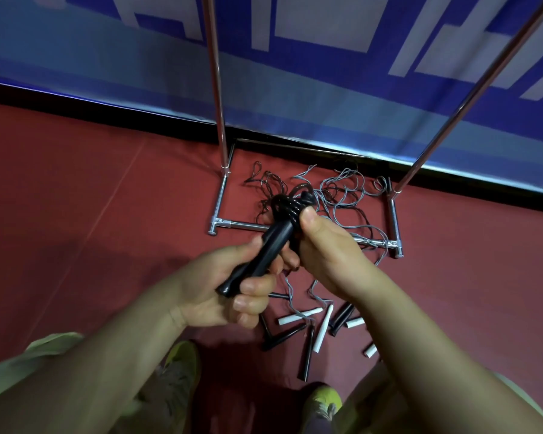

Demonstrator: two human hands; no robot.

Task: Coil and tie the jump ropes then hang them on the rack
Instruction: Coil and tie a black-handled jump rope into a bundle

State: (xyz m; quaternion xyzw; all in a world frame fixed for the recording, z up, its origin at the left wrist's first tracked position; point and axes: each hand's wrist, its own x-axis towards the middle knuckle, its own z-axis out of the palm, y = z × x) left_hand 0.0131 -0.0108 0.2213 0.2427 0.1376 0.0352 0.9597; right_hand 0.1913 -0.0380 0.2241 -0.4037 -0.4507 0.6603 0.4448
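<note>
Left hand (229,289) fingers curled tight, palm up; right hand (329,252) fisted, thumb on top; forearms converging.

Setting: indoor sports hall or gym. Evidence: red matte sports floor (76,189) with a faint seam; blue banner (295,89) with large white blocks along the wall, black base strip beneath. Chrome tube rack (218,195) stands on the floor against the banner. Loose jump ropes (342,195) with black and white handles (322,328) lie tangled at its base.
</note>
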